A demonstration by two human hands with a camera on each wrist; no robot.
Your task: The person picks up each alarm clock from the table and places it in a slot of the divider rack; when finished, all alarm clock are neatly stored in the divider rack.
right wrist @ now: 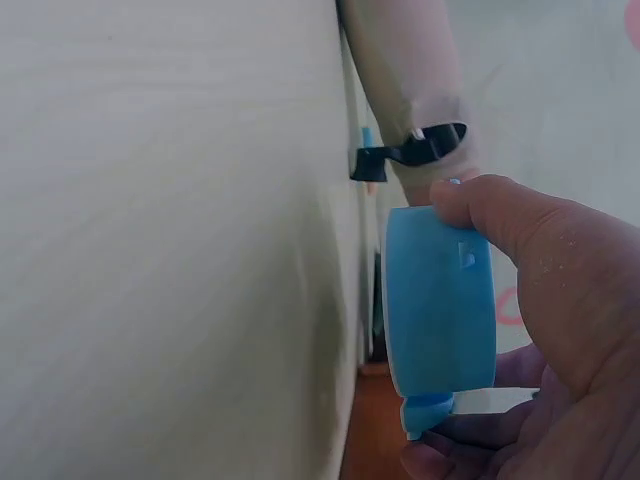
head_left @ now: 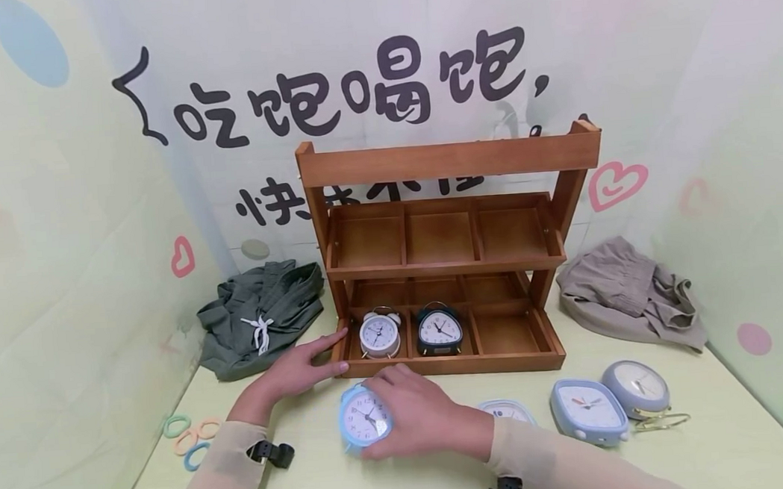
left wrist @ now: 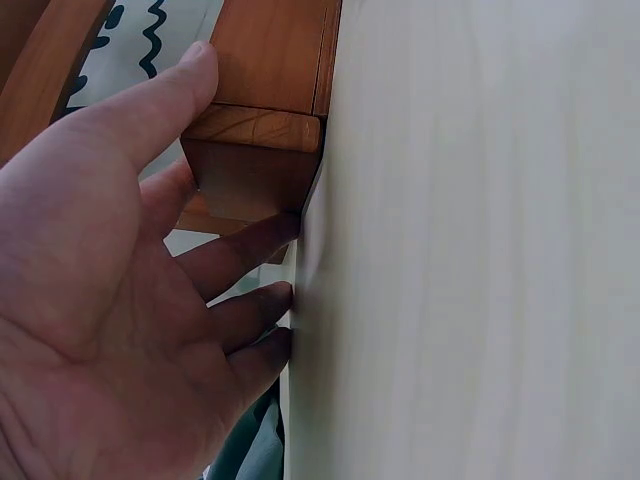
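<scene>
My right hand (head_left: 418, 411) grips a light blue alarm clock (head_left: 360, 420) above the table, its white dial tilted. In the right wrist view the thumb is on one edge of the blue case (right wrist: 440, 300), with fingers near its small foot or bell. My left hand (head_left: 298, 373) touches the front left corner of a brown wooden shelf (head_left: 453, 366), thumb and fingers fairly straight. The left wrist view shows the thumb against that wooden corner (left wrist: 255, 165). In the lower tier, a white twin-bell clock (head_left: 380, 335) stands left and a dark rounded-triangle clock (head_left: 439, 331) stands in the middle.
Right of the shelf lie a blue square clock (head_left: 589, 412), a round grey-blue clock (head_left: 636, 388) and a partly hidden light blue clock (head_left: 505, 409). Folded dark green cloth (head_left: 261, 320) and taupe cloth (head_left: 626, 290) flank the shelf. Several coloured rings (head_left: 186, 441) lie left.
</scene>
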